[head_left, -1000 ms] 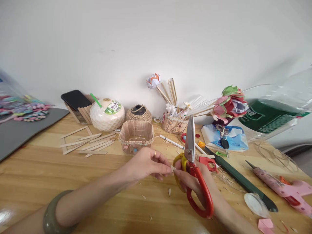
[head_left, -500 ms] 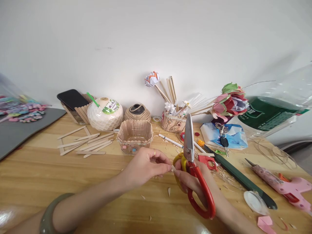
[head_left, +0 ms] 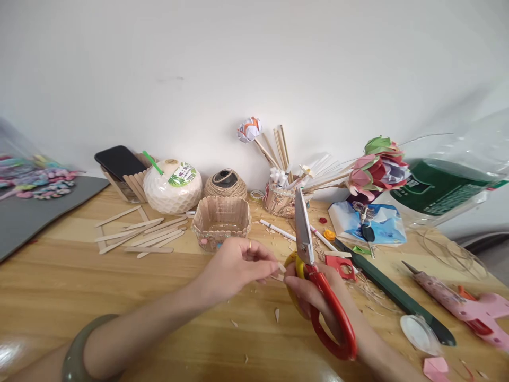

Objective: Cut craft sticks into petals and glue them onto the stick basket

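My left hand (head_left: 240,268) pinches a small pale sliver of wood (head_left: 281,267) between thumb and fingers. Wrapped through the handles of a pair of scissors (head_left: 304,239) with one red and one yellow grip, my right hand (head_left: 312,294) brings its fingertips close to the same sliver. The scissor blades point up and look closed. Just behind my left hand stands a small box made of wooden sticks (head_left: 202,228), with beads on its front. Wood chips (head_left: 277,315) lie on the table below.
Loose craft sticks (head_left: 149,249) lie left of the box. A wrapped coconut (head_left: 173,191), twine ball (head_left: 226,185) and decorated holder (head_left: 278,200) line the wall. Rightward are a dark green long tool (head_left: 393,286), pink glue gun (head_left: 457,302), keys (head_left: 366,231) and paper flowers (head_left: 377,170).
The fingertips of both hands have drawn slightly apart, and more of the wood sliver shows between them. The scissors have tilted a little to the left. The view has shifted slightly.
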`<state>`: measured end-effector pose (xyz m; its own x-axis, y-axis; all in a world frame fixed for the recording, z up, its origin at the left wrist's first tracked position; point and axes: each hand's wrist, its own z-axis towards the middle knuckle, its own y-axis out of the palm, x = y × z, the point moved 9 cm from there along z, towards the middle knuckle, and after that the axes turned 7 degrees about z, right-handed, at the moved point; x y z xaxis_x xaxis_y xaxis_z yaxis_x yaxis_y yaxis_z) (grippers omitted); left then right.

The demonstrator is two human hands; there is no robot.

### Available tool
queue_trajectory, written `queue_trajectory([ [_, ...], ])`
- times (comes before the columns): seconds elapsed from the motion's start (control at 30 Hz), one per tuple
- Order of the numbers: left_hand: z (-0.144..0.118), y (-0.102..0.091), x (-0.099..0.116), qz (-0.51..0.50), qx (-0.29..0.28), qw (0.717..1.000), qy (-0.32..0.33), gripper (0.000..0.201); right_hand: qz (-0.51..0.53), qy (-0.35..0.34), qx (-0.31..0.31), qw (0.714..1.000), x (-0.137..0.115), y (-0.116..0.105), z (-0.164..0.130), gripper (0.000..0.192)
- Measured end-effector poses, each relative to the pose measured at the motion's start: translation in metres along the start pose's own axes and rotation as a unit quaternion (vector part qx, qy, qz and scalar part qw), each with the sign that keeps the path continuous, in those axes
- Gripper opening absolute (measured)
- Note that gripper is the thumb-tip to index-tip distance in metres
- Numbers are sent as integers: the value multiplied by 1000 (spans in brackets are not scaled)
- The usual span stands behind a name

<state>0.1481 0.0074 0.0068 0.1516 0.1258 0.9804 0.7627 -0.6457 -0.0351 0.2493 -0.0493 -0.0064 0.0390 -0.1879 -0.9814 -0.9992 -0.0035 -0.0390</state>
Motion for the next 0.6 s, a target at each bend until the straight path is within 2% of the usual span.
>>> queue_trajectory([
  [0.13,-4,-24,18,-36,96,993,57,5,-29,-41,-19,999,-14,5,-5,42],
  [0.23,-8,-35,25,-75,138,984,84,6,-77,-28,-47,996,-16,11,-10,47],
  [0.4,-11,-38,27,-100,162,976,106,7,-143,-16,-56,988,-21,14,-16,53],
  [0.6,-13,-36,26,-92,167,977,94,8,-172,-10,-44,984,-21,12,-15,57],
])
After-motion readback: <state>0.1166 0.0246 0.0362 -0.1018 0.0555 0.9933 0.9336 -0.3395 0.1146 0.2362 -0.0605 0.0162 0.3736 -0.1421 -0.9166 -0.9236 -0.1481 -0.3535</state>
